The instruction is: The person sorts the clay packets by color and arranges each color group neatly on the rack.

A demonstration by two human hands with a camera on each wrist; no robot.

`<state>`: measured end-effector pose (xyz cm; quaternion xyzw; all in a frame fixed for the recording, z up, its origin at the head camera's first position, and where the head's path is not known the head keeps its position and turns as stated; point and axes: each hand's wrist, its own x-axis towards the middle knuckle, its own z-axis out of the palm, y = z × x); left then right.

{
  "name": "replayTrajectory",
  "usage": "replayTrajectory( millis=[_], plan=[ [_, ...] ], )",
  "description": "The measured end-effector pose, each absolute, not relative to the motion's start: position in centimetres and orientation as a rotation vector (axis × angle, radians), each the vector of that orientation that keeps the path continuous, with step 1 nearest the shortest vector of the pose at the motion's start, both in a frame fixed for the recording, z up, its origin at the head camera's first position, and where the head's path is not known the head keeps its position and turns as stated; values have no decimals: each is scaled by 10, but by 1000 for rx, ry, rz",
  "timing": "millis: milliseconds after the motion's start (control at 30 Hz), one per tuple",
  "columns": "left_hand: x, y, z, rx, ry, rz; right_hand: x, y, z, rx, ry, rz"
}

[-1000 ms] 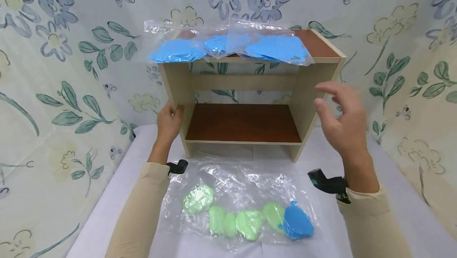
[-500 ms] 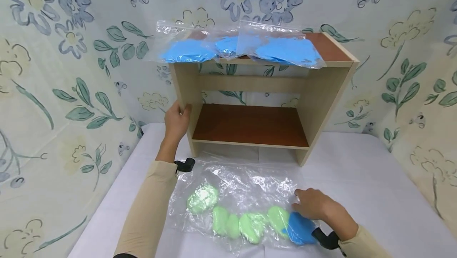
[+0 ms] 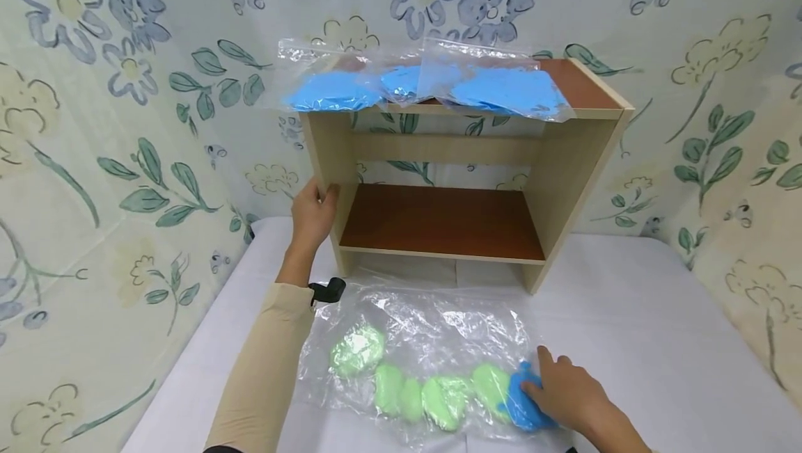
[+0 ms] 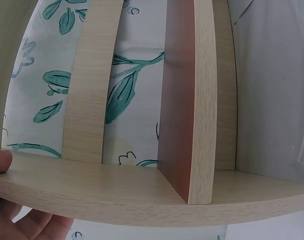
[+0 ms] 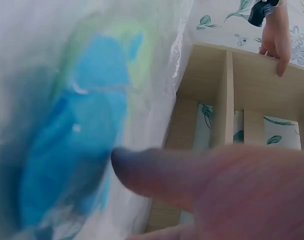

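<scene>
My left hand (image 3: pixel 313 213) grips the left side panel of a small wooden shelf unit (image 3: pixel 438 252), thumb inside and fingers outside. That thumb (image 4: pixel 0 161) also shows in the left wrist view. In front of the unit lies a large clear plastic bag (image 3: pixel 432 321) with several light green pieces (image 3: pixel 357 350) and a blue piece (image 3: pixel 523 404) at its right end. My right hand (image 3: pixel 573 394) is over that end, fingers apart and its thumb on or just over the blue piece. In the right wrist view the thumb (image 5: pixel 157 167) is straight; the other fingers are mostly hidden.
Clear bags of flat blue pieces (image 3: pixel 507 88) lie along the unit's top, overhanging its front edge. The unit has a reddish-brown shelf board (image 3: pixel 438 220) and a partly open back. A white cloth (image 3: pixel 645 328) covers the table; floral curtains (image 3: pixel 156 91) stand behind and beside it.
My right hand has come down from beside the unit's right panel to the bag's right end, then shifted slightly right and down. My left hand keeps its grip on the panel.
</scene>
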<state>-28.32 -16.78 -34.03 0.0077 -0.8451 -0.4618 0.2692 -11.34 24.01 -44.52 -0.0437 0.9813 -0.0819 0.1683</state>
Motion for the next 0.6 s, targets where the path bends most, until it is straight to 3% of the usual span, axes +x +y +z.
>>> replayTrajectory(
  millis=[600],
  plan=[
    [-285,-167,-341,26,-2282,-1261,-108,249,-457,-92,2742,-564]
  ],
)
